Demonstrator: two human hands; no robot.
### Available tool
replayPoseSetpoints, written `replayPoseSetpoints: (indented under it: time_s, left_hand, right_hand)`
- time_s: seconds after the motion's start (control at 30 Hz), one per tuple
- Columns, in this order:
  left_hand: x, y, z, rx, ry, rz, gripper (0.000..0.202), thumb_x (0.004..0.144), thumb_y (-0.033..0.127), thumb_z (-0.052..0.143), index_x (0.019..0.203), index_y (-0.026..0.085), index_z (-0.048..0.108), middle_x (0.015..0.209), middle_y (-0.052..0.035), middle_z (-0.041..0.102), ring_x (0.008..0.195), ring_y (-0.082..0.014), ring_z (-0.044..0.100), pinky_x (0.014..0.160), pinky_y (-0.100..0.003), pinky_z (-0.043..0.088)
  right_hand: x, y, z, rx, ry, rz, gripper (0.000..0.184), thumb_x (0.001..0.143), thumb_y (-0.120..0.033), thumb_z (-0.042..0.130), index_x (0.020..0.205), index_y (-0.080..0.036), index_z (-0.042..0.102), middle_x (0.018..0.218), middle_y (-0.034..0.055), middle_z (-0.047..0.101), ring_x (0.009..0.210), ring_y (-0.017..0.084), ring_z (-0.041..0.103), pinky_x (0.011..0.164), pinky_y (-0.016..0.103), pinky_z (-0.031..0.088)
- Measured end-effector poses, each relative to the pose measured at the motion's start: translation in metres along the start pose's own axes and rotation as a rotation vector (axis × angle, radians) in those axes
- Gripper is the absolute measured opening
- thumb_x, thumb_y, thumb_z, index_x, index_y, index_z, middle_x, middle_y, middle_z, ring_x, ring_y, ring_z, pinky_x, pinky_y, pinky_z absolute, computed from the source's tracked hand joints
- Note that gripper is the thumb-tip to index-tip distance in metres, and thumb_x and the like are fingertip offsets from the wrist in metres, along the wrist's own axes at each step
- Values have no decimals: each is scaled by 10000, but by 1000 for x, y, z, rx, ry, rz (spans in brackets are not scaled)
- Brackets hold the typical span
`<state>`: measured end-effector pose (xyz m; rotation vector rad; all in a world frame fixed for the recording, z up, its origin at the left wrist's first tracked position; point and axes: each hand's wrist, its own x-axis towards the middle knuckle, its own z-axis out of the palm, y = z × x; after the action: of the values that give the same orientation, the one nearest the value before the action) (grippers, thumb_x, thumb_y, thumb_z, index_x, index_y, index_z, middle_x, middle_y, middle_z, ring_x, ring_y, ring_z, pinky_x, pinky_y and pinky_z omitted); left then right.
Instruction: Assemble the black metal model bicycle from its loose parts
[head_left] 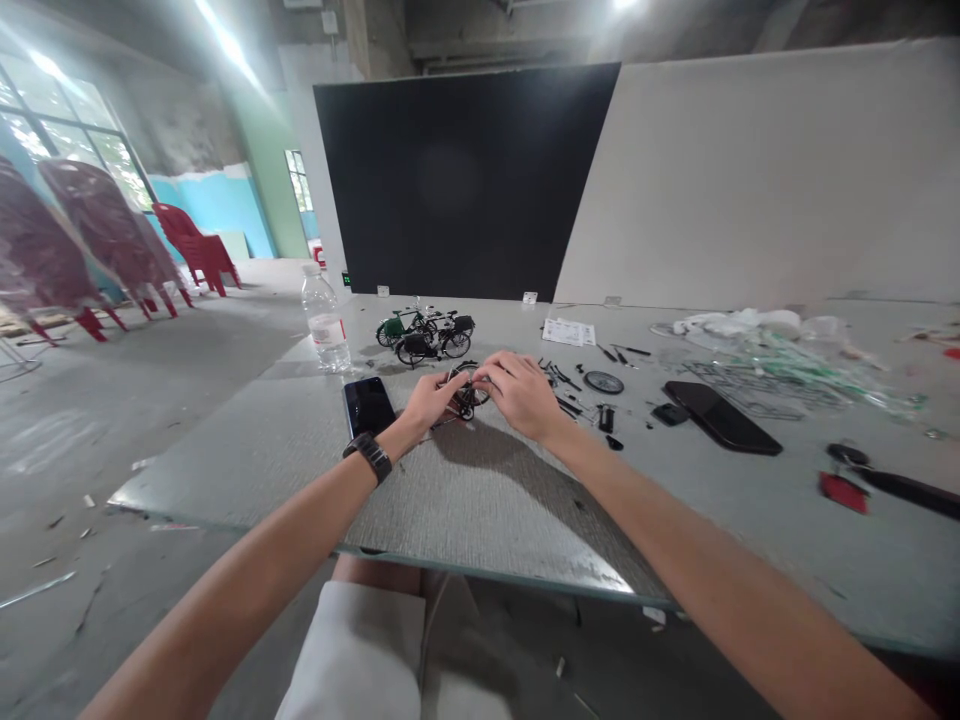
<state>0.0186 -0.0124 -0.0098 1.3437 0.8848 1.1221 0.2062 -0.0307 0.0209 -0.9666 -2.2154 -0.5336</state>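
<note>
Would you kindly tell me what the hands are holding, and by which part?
The left hand and right hand together hold a partly built black miniature bicycle, apparently by its wheel rim on either side; the fingers hide the exact grip.

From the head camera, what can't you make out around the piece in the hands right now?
Head view: the model bicycle is partly hidden by the left hand and right hand.
Head view: the small black parts are too small to identify.
Head view: the red object is blurred.
</note>
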Motion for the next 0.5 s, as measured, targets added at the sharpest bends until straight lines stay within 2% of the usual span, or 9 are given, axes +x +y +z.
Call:
replayPoseSetpoints:
  time_s: [0.23, 0.5]
  left_hand:
    - [3, -1, 1, 39, 72, 64, 459, 830, 577, 741, 828, 129, 642, 776, -45, 636, 578, -124, 612, 500, -275, 587]
    - [7, -7, -3, 147, 82, 131, 468, 832, 601, 708, 820, 137, 648, 787, -53, 646, 630, -141, 609, 505, -258, 560]
  right_hand:
    - [1, -5, -2, -64, -1, 24, 249, 1072, -332, 487, 971, -197, 670, 997, 83, 702, 936, 237, 626, 851, 362, 355]
    - [2, -9, -3, -122, -36, 15, 343, 1097, -377, 393, 950, -191, 642, 976, 97, 685, 917, 246, 602, 823, 353, 341]
